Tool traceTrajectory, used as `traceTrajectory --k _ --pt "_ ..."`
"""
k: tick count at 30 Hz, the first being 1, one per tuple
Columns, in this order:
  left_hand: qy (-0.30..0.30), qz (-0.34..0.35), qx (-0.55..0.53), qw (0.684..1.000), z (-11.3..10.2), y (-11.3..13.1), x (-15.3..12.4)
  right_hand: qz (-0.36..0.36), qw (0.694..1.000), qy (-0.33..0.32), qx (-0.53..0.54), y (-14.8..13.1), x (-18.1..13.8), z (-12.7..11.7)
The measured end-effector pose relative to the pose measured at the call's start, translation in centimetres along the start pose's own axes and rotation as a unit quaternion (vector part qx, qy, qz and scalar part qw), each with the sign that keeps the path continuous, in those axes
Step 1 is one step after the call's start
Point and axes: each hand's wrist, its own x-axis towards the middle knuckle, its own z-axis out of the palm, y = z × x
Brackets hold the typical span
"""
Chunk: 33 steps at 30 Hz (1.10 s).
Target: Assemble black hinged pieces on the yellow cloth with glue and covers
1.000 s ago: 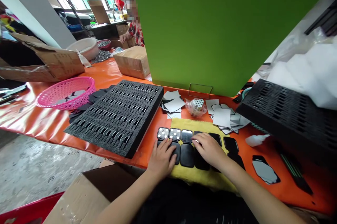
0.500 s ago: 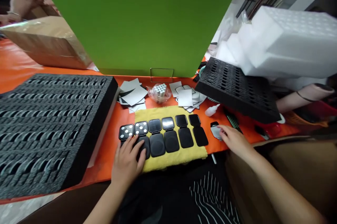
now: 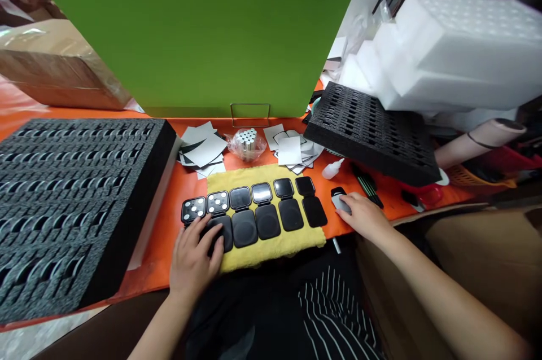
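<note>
Centre right, my right hand (image 3: pixel 365 216) covers a grey sheet (image 3: pixel 339 202), grip unclear; probably light, bendy: pinch its edge. Left hand (image 3: pixel 193 251) lies flat on the cases (image 3: pixel 244 228).

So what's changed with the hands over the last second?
The right hand left the row of black hinged cases and moved right; its fingers now touch a loose grey-and-black piece on the orange table. The left hand stayed on the leftmost cases on the yellow cloth.
</note>
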Motion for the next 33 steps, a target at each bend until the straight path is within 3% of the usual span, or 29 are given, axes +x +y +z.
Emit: traceTrajectory --k 6,11,14,16,18,20,23,25,28,31,33 --pt "0.031 0.017 -0.03 0.999 -0.2 -0.3 0.0 0.021 0.998 0.063 -0.018 -0.1 -0.7 0.0" --pt "0.091 -0.005 -0.055 0.994 -1.2 0.4 0.1 0.105 0.981 0.16 0.028 2.7 -1.0 -0.9" --pt "0.089 -0.035 -0.149 0.984 -2.1 2.7 0.5 0.185 0.948 0.164 0.2 3.4 -1.1 -1.7" --pt "0.027 -0.072 -0.263 0.962 -2.5 5.2 1.0 0.22 0.889 0.129 0.379 2.2 -1.3 -2.0" --pt "-0.072 -0.135 -0.398 0.904 -2.4 8.1 1.7 0.223 0.816 0.08 0.526 -0.4 -1.7 -2.1" --pt "-0.169 -0.2 -0.537 0.802 -1.9 10.8 2.7 0.214 0.767 0.031 0.604 -3.9 -2.2 -2.2" --pt "-0.226 -0.269 -0.673 0.651 -1.0 13.0 3.8 0.19 0.734 -0.042 0.651 -8.9 -3.1 -2.3" --pt "-0.239 -0.296 -0.696 0.609 -0.5 13.2 4.1 0.166 0.728 -0.089 0.66 -11.4 -3.3 -2.2" --pt "-0.216 -0.336 -0.671 0.625 -0.4 12.2 3.6 0.122 0.747 -0.111 0.644 -13.3 -3.0 -2.0" --pt "-0.194 -0.332 -0.633 0.672 -0.8 10.7 2.7 0.054 0.788 -0.127 0.6 -14.0 -2.0 -1.7" --pt "-0.192 -0.308 -0.605 0.709 -1.4 9.7 2.2 0.008 0.802 -0.174 0.572 -14.4 -1.3 -1.7"
